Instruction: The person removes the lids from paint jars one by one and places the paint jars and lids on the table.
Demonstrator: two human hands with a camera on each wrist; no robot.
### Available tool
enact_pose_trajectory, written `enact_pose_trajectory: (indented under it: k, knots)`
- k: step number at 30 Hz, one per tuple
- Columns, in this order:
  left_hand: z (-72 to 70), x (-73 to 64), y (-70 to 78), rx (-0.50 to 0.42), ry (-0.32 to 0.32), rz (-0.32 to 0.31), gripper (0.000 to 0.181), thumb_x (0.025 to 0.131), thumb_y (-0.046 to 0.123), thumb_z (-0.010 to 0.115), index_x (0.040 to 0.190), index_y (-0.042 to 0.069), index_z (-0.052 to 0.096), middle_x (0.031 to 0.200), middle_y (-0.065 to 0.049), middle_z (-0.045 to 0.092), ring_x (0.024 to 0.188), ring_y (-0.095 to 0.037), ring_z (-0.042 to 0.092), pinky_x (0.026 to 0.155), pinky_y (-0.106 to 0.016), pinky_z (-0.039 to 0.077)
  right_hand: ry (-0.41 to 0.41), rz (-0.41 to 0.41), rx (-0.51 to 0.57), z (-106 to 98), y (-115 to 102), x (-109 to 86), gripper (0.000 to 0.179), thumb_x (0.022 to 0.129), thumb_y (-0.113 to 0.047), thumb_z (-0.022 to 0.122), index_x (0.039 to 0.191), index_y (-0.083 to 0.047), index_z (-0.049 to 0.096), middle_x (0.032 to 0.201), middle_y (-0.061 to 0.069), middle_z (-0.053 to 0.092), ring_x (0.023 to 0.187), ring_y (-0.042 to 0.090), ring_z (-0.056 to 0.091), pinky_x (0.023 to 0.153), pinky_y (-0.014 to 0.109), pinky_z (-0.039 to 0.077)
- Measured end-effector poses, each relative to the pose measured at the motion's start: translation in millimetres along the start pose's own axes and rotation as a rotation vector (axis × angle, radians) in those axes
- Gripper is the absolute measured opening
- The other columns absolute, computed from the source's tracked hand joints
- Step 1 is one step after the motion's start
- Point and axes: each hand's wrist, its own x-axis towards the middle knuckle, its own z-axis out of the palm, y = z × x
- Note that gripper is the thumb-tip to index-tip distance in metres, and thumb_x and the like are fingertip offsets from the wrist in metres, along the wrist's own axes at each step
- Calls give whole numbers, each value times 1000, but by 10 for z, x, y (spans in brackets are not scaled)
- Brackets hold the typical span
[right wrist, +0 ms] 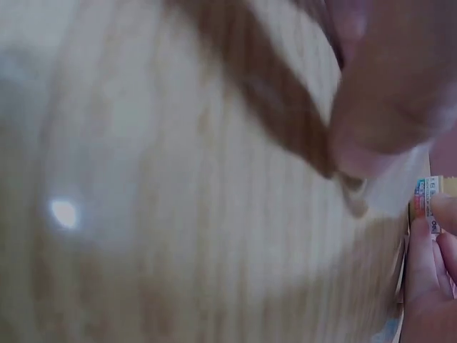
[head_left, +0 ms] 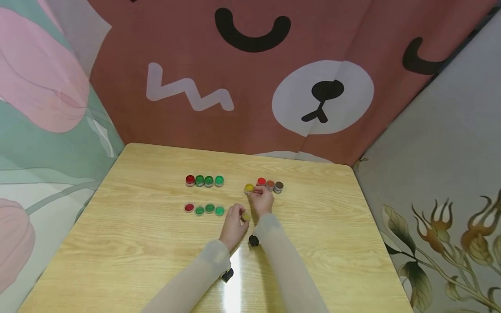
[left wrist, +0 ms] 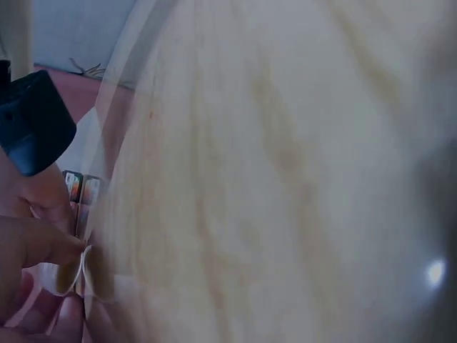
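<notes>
In the head view my left hand [head_left: 234, 226] pinches a small round lid [head_left: 245, 216] with yellow paint on it. The left wrist view shows that lid [left wrist: 68, 275] tilted on edge between finger and thumb, close to the tabletop. Farther forward, my right hand [head_left: 262, 201] holds a small pot of yellow paint [head_left: 248, 188]. Seen from the right wrist, fingers and thumb are on the pot's labelled side [right wrist: 428, 204]. Just behind that hand stand a red pot [head_left: 261, 181], an orange-brown pot [head_left: 270, 185] and a dark brown pot [head_left: 278, 187].
To the left, a row holds a dark red pot [head_left: 190, 180] and green pots [head_left: 209, 181]. Before it lie a red-stained lid [head_left: 189, 208] and green-stained lids [head_left: 209, 208]. Everything is on a wooden table [head_left: 129, 243], with a printed curtain [head_left: 250, 130] behind its far edge.
</notes>
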Motion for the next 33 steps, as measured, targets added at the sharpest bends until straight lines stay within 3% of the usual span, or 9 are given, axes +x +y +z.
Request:
enact_pose_trajectory:
  k: [5,12,19,23,29,33]
  knots:
    - [37,46,28,114,-15,21,39,80,-5,73,113,0,54,105,-14,57,96,-29,57,86,-44,52,56,44,23,20,-41,16,20,82,7,77,102,9,71,99,20,69,93,34,69,82,38,60]
    - [46,73,115,149,-19,-17,42,78,-6,71,116,-2,57,106,-18,58,100,-38,56,90,-51,48,124,36,-32,48,-82,17,15,82,4,79,95,7,72,93,18,71,89,33,71,79,39,61]
    - [57,83,124,172,-27,-17,42,78,-5,72,117,0,57,102,-15,57,97,-36,55,87,-49,49,178,-5,-79,30,-85,27,10,82,3,79,87,6,72,86,20,72,84,36,72,78,44,61]
    - [56,91,121,170,-35,-20,43,78,-5,72,118,0,57,103,-16,56,97,-37,54,87,-50,48,169,-25,-86,7,-42,46,10,82,0,80,85,6,72,85,20,72,82,36,71,76,45,61]
    - [33,98,114,184,-59,-26,45,79,-6,73,121,0,56,109,-19,56,102,-39,55,90,-51,49,107,-25,-107,-56,31,88,10,83,-3,79,88,4,74,84,15,72,79,28,69,72,33,59]
    - [9,106,115,186,-78,-29,49,80,-4,74,125,1,55,113,-19,55,105,-39,55,92,-52,49,80,-12,-103,-130,17,90,10,82,-3,78,89,4,76,83,15,73,78,27,69,71,32,58]
